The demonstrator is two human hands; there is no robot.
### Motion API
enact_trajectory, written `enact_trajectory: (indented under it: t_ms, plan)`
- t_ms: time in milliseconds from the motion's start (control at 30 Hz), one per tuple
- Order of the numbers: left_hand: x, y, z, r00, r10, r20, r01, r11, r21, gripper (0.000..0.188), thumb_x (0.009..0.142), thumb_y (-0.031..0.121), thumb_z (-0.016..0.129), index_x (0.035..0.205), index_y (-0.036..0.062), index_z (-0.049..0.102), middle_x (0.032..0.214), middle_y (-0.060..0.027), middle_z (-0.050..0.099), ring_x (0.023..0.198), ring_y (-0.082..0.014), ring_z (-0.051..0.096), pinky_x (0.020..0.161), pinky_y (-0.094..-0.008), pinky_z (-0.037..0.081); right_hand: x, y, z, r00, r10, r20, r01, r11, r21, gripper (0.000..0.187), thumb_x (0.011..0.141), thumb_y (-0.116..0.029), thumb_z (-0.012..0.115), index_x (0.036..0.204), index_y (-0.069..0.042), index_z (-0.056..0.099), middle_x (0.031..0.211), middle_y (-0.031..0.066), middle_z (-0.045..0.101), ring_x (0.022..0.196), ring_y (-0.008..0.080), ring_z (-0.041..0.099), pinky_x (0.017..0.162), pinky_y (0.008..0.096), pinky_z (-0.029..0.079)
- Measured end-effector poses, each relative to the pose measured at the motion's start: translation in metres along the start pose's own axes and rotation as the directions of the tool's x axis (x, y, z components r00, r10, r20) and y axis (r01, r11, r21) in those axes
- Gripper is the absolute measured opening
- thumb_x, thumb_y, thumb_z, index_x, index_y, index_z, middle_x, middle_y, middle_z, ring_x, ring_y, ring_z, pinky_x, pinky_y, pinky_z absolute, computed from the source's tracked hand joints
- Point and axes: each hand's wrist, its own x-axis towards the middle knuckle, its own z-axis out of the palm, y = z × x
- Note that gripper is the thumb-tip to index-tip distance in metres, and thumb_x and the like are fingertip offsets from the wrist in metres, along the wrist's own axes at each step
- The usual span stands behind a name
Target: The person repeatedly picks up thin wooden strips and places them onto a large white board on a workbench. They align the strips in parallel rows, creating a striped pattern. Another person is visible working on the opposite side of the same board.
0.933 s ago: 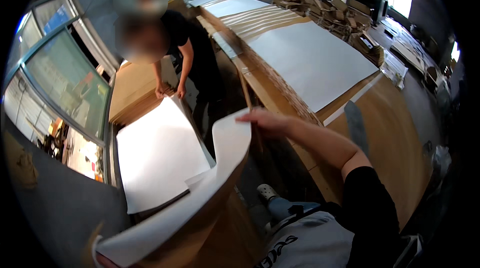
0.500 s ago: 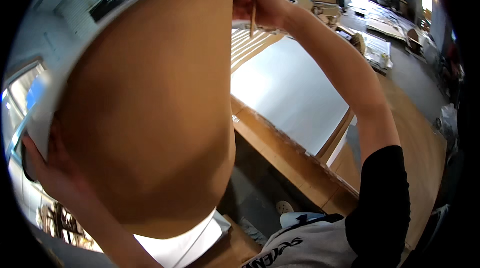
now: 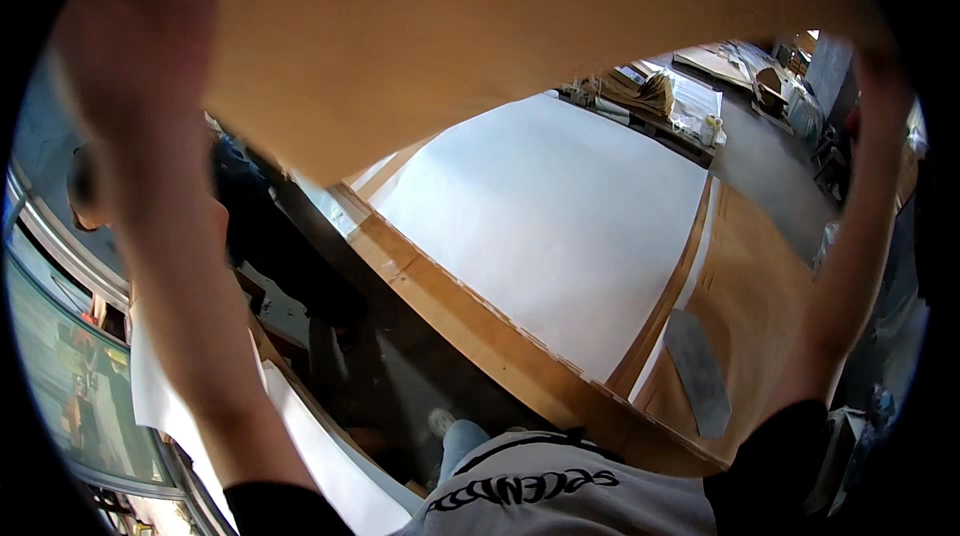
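Note:
A large brown paper sheet (image 3: 480, 26) is raised across the top of the view and hides what lies behind it. At the upper left, my left hand (image 3: 145, 46) grips its edge, smeared by motion. My right hand (image 3: 885, 71) is up at the sheet's far right end; it is dark and its fingers are mostly hidden. Below the sheet a big white sheet (image 3: 540, 236) lies flat on a worktable, with brown sheets (image 3: 755, 286) showing along its right side. A grey flat strip (image 3: 698, 371) rests on that brown surface.
The table's brown front edge (image 3: 470, 326) runs diagonally before me. To the left stands a person in dark clothes (image 3: 265, 226). More white sheets (image 3: 320, 436) lie at the lower left. Stacked paper and plastic-wrapped bundles (image 3: 690, 101) stand at the back right.
The brown sheet has swung from upright on my left to spread overhead across the table. My right hand has moved to the far right, my left hand upward.

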Motion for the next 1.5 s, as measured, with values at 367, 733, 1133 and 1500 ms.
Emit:
enact_trajectory:
  t_ms: [367, 733, 1133, 1500]
  plan:
    - [-0.249, -0.326, -0.018, 0.378, -0.855, 0.355, 0.837, 0.152, -0.525, 0.055, 0.081, 0.036, 0.053, 0.121, 0.0028, 0.037, 0.115, -0.0079, 0.047, 0.109, -0.0209, 0.043, 0.092, -0.0346, 0.034, -0.406, 0.031, -0.015, 0.533, -0.021, -0.846, -0.571, 0.729, -0.378, 0.049, 0.088, -0.031, 0.042, 0.125, 0.001, 0.034, 0.126, 0.0106, 0.038, 0.115, 0.0218, 0.036, 0.098, 0.0342, 0.026]
    - [-0.424, -0.466, -0.038, 0.03, -0.901, 0.434, 0.961, -0.094, -0.261, 0.042, 0.076, 0.019, 0.062, 0.109, -0.0031, 0.048, 0.102, -0.0068, 0.053, 0.092, -0.0156, 0.05, 0.082, -0.0279, 0.039, -0.57, 0.145, 0.042, 0.057, 0.34, -0.939, -0.76, 0.624, 0.18, 0.036, 0.083, -0.029, 0.053, 0.112, -0.008, 0.046, 0.103, 0.0037, 0.051, 0.09, 0.0164, 0.05, 0.074, 0.0312, 0.044]
    - [-0.439, -0.456, -0.04, 0.067, -0.936, 0.347, 0.91, -0.085, -0.406, 0.029, 0.079, 0.012, 0.059, 0.103, -0.0008, 0.05, 0.099, -0.0035, 0.052, 0.092, -0.0132, 0.047, 0.081, -0.0258, 0.037, -0.567, 0.163, 0.017, 0.055, 0.148, -0.987, -0.883, 0.468, 0.021, 0.032, 0.082, -0.026, 0.055, 0.105, -0.006, 0.044, 0.098, 0.0031, 0.051, 0.085, 0.014, 0.05, 0.07, 0.0267, 0.042]
    - [-0.428, -0.455, -0.045, 0.072, -0.942, 0.328, 0.952, -0.033, -0.303, 0.033, 0.079, 0.015, 0.059, 0.105, -0.003, 0.049, 0.094, -0.0037, 0.054, 0.087, -0.0144, 0.049, 0.08, -0.0261, 0.038, -0.567, 0.163, 0.005, 0.072, 0.287, -0.955, -0.887, 0.456, 0.07, 0.04, 0.083, -0.027, 0.055, 0.113, -0.006, 0.04, 0.104, 0.0055, 0.049, 0.09, 0.0164, 0.048, 0.079, 0.0304, 0.041]
